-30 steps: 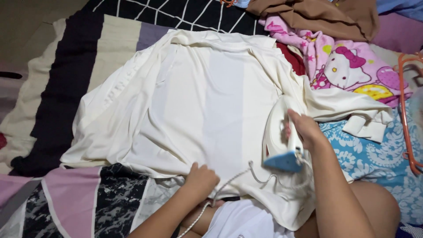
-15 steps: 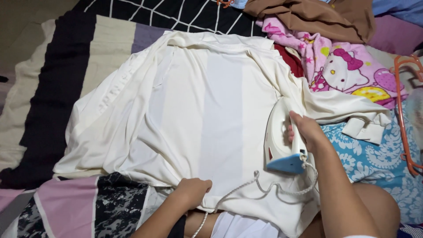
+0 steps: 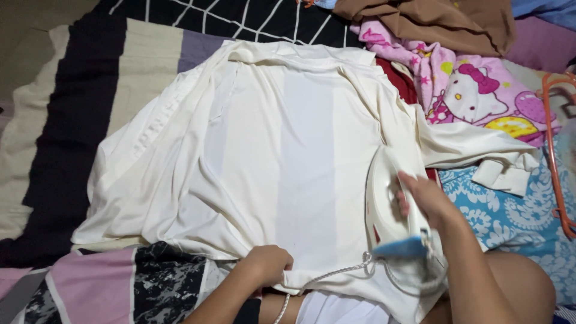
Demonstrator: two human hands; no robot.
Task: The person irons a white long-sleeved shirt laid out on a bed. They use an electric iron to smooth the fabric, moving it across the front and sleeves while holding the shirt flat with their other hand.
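1. Lying flat on the striped patchwork blanket (image 3: 78,120): cream long-sleeved fabric shirt (image 3: 270,150), back up, collar far.
2. Right hand (image 3: 423,198) clenched around the handle of the white plastic iron with blue heel (image 3: 390,210); iron sits on the shirt's right side, slid nearer than 0.5 s ago.
3. Left hand (image 3: 267,264) pinches the near hem, spot unchanged.

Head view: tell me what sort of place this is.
Probably a home, on a bed or floor mat used for ironing. A cream shirt lies on patterned blankets, the right hand grips an iron, and unsorted clothes sit piled behind.
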